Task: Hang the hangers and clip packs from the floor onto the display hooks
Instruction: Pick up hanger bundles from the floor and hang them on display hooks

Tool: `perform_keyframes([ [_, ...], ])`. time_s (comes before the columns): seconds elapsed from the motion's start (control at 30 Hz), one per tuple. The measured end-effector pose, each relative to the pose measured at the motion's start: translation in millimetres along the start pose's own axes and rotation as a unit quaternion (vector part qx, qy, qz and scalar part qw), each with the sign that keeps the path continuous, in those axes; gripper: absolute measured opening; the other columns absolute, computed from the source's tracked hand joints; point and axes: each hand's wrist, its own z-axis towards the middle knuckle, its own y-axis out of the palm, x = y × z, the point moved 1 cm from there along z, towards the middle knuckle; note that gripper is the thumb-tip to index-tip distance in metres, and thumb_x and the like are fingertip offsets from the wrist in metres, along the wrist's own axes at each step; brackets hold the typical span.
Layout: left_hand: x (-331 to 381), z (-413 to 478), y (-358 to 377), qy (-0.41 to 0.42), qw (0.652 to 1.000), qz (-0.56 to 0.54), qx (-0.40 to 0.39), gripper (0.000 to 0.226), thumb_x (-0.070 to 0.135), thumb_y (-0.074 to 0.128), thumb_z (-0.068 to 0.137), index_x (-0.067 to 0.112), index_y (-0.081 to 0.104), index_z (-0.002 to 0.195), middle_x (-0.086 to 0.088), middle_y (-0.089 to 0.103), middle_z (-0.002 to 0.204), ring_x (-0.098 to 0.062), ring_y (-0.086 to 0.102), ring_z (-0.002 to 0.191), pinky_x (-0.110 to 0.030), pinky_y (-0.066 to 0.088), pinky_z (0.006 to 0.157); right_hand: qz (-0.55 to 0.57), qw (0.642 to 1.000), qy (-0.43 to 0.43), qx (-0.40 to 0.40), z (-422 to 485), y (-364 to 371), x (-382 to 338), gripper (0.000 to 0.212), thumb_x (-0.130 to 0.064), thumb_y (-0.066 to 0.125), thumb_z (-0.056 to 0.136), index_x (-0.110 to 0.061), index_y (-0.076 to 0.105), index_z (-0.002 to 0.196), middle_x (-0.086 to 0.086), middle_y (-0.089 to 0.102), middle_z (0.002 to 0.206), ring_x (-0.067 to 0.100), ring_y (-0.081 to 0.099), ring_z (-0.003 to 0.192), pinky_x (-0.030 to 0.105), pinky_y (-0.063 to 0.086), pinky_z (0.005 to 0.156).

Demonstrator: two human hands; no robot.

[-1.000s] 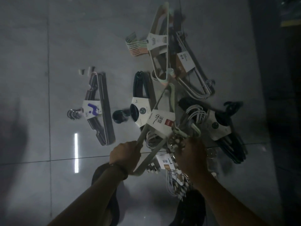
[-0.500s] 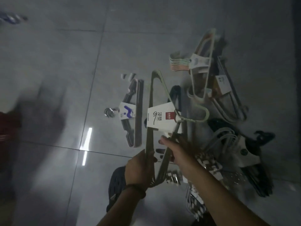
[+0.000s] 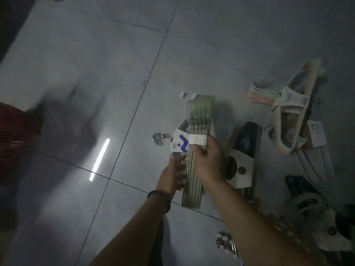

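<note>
Head view: your left hand [image 3: 173, 173] and right hand [image 3: 208, 162] both grip one green hanger pack [image 3: 200, 120] above the floor [image 3: 134, 54], other packs [image 3: 244, 156] lie there unhung, and no hooks are visible.

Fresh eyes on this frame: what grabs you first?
First, the bundle of pale green hangers at centre, seen edge-on and gripped by the left hand and the right hand. Next come the other hanger packs heaped on the tiles at right. There is also a bright light streak reflected on the floor left of the hands.
</note>
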Motion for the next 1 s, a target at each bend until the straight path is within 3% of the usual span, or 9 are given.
perform_keyframes([
  [0.13, -2.8, 28.5, -31.3, -0.035, 0.999, -0.037, -0.004, 0.071, 0.074, 0.012, 0.101, 0.034, 0.056, 0.139, -0.002, 0.053, 0.154, -0.025, 0.048, 0.141, -0.051, 0.036, 0.118, -0.113, 0.978, 0.011, -0.175, 4.1, 45.9, 31.4, 0.066, -0.009, 0.05, 0.105, -0.05, 0.034, 0.155, -0.011, 0.068, 0.114, 0.011, 0.067, 0.105, 0.036, 0.059, 0.091],
  [0.2, -6.5, 40.7, -39.0, -0.036, 0.999, 0.009, 0.006, 0.064, 0.07, 0.016, 0.103, 0.037, 0.046, 0.148, -0.003, 0.039, 0.164, -0.022, 0.041, 0.145, -0.049, 0.025, 0.121, -0.163, 0.955, 0.054, -0.24, 3.0, 56.7, 53.4, 0.059, -0.011, 0.053, 0.105, -0.048, 0.041, 0.149, -0.011, 0.065, 0.119, 0.012, 0.065, 0.108, 0.034, 0.059, 0.091],
  [0.3, -11.3, 57.7, -45.5, -0.015, 0.999, 0.031, 0.008, 0.044, 0.054, 0.035, 0.109, 0.035, 0.042, 0.148, -0.006, 0.042, 0.162, -0.004, 0.052, 0.106, -0.039, 0.03, 0.109, -0.203, 0.966, 0.043, -0.152, 11.8, 58.7, 77.5, 0.029, -0.024, 0.066, 0.1, -0.038, 0.053, 0.121, -0.008, 0.063, 0.12, 0.016, 0.067, 0.108, 0.026, 0.06, 0.073],
  [0.37, -19.6, 68.6, -51.6, -0.044, 0.998, 0.029, 0.015, 0.041, 0.049, 0.049, 0.106, 0.034, 0.042, 0.144, -0.005, 0.05, 0.156, -0.013, 0.051, 0.11, -0.047, 0.03, 0.115, -0.242, 0.966, 0.034, -0.084, 22.7, 58.4, 85.5, 0.038, -0.033, 0.073, 0.094, -0.029, 0.048, 0.122, 0.002, 0.057, 0.125, 0.017, 0.064, 0.105, 0.016, 0.053, 0.065],
  [0.47, -36.1, 81.1, -56.7, -0.074, 0.997, -0.001, 0.032, 0.046, 0.042, 0.062, 0.102, 0.042, 0.035, 0.139, 0.006, 0.065, 0.125, -0.017, 0.057, 0.11, -0.058, 0.033, 0.117, -0.21, 0.955, 0.157, -0.135, 36.6, 63.0, 98.9, 0.057, -0.048, 0.072, 0.093, -0.018, 0.05, 0.135, 0.005, 0.064, 0.124, 0.021, 0.068, 0.102, 0.026, 0.057, 0.071],
  [0.57, -43.7, 92.2, -48.2, -0.053, 0.998, -0.033, 0.024, 0.052, 0.029, 0.062, 0.103, 0.039, 0.034, 0.146, 0.006, 0.064, 0.119, -0.012, 0.06, 0.105, -0.048, 0.047, 0.101, -0.135, 0.946, 0.229, -0.183, 39.9, 67.1, 111.9, 0.046, -0.059, 0.062, 0.096, -0.023, 0.056, 0.123, -0.004, 0.07, 0.109, 0.016, 0.069, 0.095, 0.028, 0.053, 0.072],
  [0.73, -52.0, 102.2, -32.6, -0.023, 0.998, -0.057, 0.031, 0.06, 0.008, 0.06, 0.1, 0.033, 0.037, 0.15, 0.0, 0.063, 0.134, -0.021, 0.061, 0.118, -0.034, 0.051, 0.081, -0.146, 0.958, 0.199, -0.148, 36.8, 76.1, 126.0, 0.023, -0.046, 0.058, 0.102, -0.03, 0.063, 0.118, -0.007, 0.073, 0.092, 0.01, 0.07, 0.077, 0.023, 0.047, 0.054],
  [0.87, -50.4, 99.3, -40.1, -0.036, 0.998, -0.033, 0.047, 0.06, 0.016, 0.069, 0.096, 0.044, 0.036, 0.138, -0.002, 0.069, 0.124, -0.021, 0.069, 0.106, -0.024, 0.059, 0.059, -0.156, 0.958, 0.201, -0.132, 26.7, 63.4, 131.9, 0.017, -0.04, 0.056, 0.104, -0.032, 0.061, 0.118, -0.008, 0.071, 0.09, 0.007, 0.069, 0.071, 0.02, 0.046, 0.05],
  [1.0, -42.9, 96.9, -43.9, -0.081, 0.996, 0.016, 0.045, 0.057, 0.038, 0.078, 0.087, 0.028, 0.044, 0.131, -0.009, 0.069, 0.121, -0.023, 0.064, 0.11, -0.037, 0.043, 0.082, -0.189, 0.959, 0.148, -0.148, 15.0, 51.8, 127.8, 0.016, -0.029, 0.048, 0.107, -0.029, 0.057, 0.12, -0.001, 0.068, 0.094, 0.016, 0.069, 0.077, 0.027, 0.047, 0.056],
])
